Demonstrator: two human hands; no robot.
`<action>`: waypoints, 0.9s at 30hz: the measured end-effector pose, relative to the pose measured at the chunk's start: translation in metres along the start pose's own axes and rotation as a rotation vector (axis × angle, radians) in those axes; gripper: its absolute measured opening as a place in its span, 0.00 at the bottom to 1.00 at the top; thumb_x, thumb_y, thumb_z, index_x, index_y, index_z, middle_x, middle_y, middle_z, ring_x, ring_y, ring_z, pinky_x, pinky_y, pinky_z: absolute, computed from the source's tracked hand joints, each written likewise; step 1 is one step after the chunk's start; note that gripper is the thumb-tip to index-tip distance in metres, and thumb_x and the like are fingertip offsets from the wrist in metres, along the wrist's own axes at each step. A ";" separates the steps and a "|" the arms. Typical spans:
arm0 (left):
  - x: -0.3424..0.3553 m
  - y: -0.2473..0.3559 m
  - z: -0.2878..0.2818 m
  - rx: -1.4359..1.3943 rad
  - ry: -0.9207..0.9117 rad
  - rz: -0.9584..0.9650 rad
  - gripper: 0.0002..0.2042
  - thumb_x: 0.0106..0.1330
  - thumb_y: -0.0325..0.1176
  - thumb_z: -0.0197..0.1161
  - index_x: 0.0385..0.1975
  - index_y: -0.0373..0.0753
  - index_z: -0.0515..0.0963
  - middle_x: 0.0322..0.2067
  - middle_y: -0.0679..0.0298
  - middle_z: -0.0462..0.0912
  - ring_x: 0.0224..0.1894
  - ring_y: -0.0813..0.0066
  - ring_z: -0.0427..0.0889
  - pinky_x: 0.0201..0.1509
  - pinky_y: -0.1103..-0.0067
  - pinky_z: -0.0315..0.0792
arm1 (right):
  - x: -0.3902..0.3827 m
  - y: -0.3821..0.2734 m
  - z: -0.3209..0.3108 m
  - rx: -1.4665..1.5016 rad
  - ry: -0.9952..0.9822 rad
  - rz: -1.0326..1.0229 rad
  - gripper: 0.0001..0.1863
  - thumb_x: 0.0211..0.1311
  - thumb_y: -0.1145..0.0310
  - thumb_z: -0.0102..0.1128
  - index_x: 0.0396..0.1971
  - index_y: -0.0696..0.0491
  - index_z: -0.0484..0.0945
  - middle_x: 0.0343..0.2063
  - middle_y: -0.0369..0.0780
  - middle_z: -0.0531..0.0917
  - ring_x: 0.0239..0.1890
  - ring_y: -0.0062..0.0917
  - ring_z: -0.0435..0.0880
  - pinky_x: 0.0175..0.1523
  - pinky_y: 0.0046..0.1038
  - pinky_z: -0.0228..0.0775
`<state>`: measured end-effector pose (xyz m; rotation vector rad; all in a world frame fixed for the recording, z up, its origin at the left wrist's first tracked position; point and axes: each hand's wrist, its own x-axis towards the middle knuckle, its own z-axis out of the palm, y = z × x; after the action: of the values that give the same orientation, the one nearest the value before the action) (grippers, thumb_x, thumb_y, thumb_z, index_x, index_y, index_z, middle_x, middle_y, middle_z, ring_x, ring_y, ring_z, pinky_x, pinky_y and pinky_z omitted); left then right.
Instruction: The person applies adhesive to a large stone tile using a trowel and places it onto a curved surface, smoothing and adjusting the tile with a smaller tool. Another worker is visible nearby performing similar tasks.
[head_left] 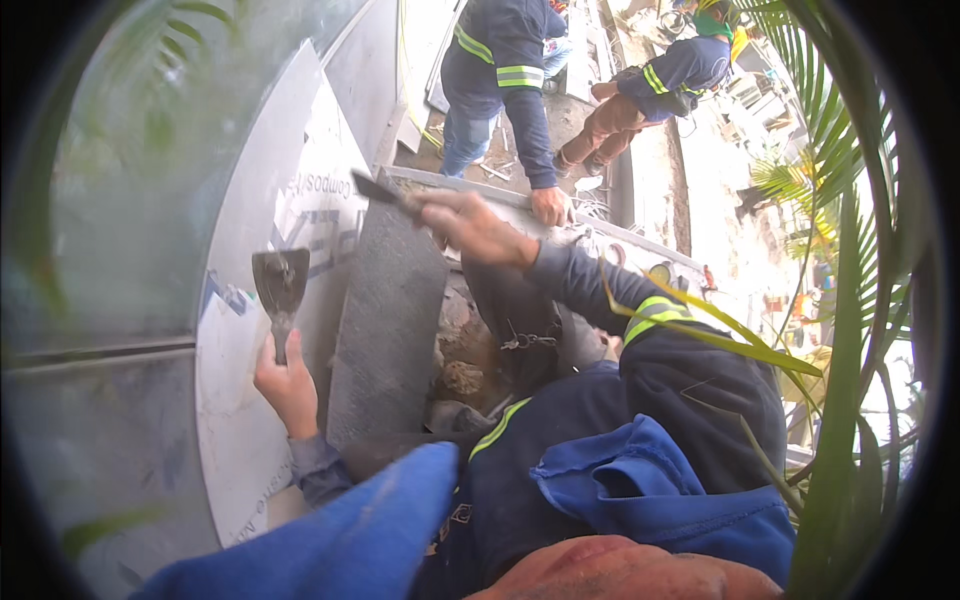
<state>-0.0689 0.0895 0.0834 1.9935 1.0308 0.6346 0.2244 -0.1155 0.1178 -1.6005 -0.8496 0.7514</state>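
My left hand is closed round the handle of a putty knife. Its broad blade points up, and a lump of grey paste sits on it. My right hand is raised above a long dark grey slab, gripping a second flat tool. That dark blade points to the upper left; motion blur and my fingers hide its handle, so I cannot tell its exact kind. Neither blade visibly touches the slab.
A printed white panel leans on the grey wall at left. A co-worker's hand rests on the ledge ahead; another person stands farther back. Palm leaves hang at right. Rubble lies beside the slab.
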 end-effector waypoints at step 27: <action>-0.082 -0.062 0.018 -0.104 0.177 -0.382 0.23 0.77 0.38 0.60 0.62 0.25 0.74 0.31 0.63 0.79 0.29 0.79 0.73 0.35 0.80 0.70 | 0.072 0.049 0.109 0.257 -0.196 -0.133 0.18 0.78 0.67 0.47 0.53 0.63 0.80 0.31 0.36 0.81 0.25 0.17 0.78 0.31 0.24 0.76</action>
<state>-0.1278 0.0356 0.0160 1.6121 1.4107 0.6463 0.1789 -0.0030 0.0478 -1.2454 -0.9494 0.8939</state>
